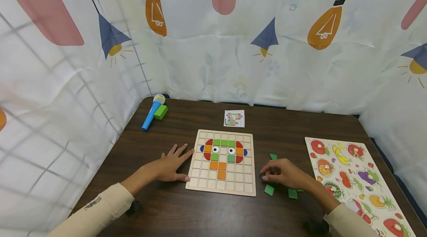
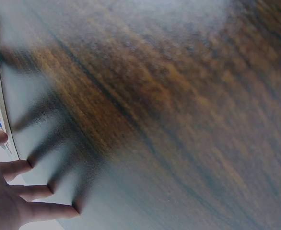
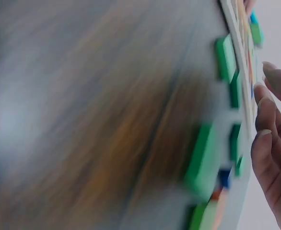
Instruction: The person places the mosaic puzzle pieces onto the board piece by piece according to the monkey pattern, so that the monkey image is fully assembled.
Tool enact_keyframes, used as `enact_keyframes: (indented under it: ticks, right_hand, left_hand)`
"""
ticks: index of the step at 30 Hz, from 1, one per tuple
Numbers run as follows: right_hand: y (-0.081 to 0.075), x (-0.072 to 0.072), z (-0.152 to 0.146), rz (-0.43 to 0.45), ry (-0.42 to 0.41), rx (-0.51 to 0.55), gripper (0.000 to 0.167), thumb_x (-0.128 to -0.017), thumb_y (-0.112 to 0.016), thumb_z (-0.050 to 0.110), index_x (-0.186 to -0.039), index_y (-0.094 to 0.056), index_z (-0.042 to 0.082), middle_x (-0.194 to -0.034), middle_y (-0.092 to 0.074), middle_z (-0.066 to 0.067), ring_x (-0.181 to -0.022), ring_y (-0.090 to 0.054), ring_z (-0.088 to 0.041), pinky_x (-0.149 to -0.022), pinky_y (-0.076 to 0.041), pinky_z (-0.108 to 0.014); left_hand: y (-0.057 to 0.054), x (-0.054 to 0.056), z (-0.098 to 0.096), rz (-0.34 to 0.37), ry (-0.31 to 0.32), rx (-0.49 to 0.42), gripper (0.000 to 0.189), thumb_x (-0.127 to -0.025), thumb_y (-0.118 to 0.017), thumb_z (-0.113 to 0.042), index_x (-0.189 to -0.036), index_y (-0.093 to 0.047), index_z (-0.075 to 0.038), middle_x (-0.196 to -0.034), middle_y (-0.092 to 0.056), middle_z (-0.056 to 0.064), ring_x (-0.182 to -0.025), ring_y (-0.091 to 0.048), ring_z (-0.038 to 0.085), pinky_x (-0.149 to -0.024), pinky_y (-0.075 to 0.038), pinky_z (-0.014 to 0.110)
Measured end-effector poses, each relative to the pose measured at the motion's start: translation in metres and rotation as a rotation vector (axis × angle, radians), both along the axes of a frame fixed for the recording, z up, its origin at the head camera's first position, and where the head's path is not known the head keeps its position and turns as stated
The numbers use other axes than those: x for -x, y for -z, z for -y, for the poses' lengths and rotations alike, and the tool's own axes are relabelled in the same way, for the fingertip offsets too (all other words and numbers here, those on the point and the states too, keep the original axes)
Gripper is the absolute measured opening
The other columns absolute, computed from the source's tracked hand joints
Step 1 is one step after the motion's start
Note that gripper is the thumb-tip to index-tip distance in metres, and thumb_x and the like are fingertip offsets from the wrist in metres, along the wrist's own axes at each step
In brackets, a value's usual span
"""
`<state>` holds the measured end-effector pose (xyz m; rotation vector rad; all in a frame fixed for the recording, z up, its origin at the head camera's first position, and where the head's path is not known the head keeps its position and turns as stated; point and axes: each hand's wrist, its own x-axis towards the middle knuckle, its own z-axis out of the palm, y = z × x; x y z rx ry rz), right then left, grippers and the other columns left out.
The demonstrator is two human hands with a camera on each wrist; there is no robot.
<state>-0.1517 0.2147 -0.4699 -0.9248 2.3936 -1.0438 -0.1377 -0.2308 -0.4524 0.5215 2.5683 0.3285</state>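
Observation:
A square wooden grid board (image 1: 233, 186) lies mid-table, with red, green, orange and blue pieces and two eye tiles set in a face-like pattern. My left hand (image 1: 168, 166) is spread at its left side, thumb and index fingertip touching the edge; the left wrist view shows the same spread fingers (image 2: 32, 191). To the right of the board, my right hand (image 1: 283, 174) hovers with bent fingers over a small green piece (image 1: 262, 175). In the right wrist view its fingertips (image 3: 264, 136) hold nothing visible. Loose green tiles (image 1: 269, 190) lie around that hand.
A small pattern card (image 1: 234, 118) lies beyond the board. Back left are a blue toy microphone (image 1: 152, 114) and a green block (image 1: 161, 112). A fruit picture board (image 1: 353, 177) covers the table's right side. A printed curtain (image 1: 213, 62) hangs behind the table.

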Motion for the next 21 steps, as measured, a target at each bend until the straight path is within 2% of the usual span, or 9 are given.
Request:
enact_keyframes:
  ticks: [6,11,21]
  right_hand:
    - [0.003,-0.006,-0.036,-0.048,0.052,0.001,0.019,-0.093,-0.073,0.029,-0.107,-0.075,0.015,-0.094,-0.068,0.007,-0.066,-0.051,0.0,-0.058,-0.047,-0.022]
    - [0.001,-0.008,-0.059,-0.043,0.11,-0.033,0.021,-0.091,-0.075,0.029,-0.105,-0.075,0.015,-0.092,-0.066,0.006,-0.066,-0.049,0.0,-0.057,-0.046,-0.022]
    - [0.003,-0.01,-0.074,-0.081,0.248,-0.17,0.025,-0.086,-0.079,0.036,-0.102,-0.075,0.018,-0.093,-0.063,0.008,-0.065,-0.045,0.0,-0.056,-0.042,-0.022]
  left_hand:
    - [-0.001,0.0,-0.001,0.008,-0.003,0.003,0.097,-0.088,-0.068,-0.06,-0.162,-0.021,-0.02,-0.167,-0.013,0.022,-0.149,-0.01,0.058,-0.101,-0.023,0.083]
    - [0.0,0.0,-0.001,0.011,-0.008,0.013,0.098,-0.087,-0.068,-0.062,-0.161,-0.021,-0.02,-0.167,-0.013,0.021,-0.149,-0.01,0.057,-0.101,-0.024,0.083]
    - [-0.001,0.0,-0.001,0.004,-0.006,0.012,0.097,-0.088,-0.068,-0.061,-0.161,-0.021,-0.02,-0.167,-0.013,0.021,-0.149,-0.011,0.057,-0.101,-0.023,0.083]
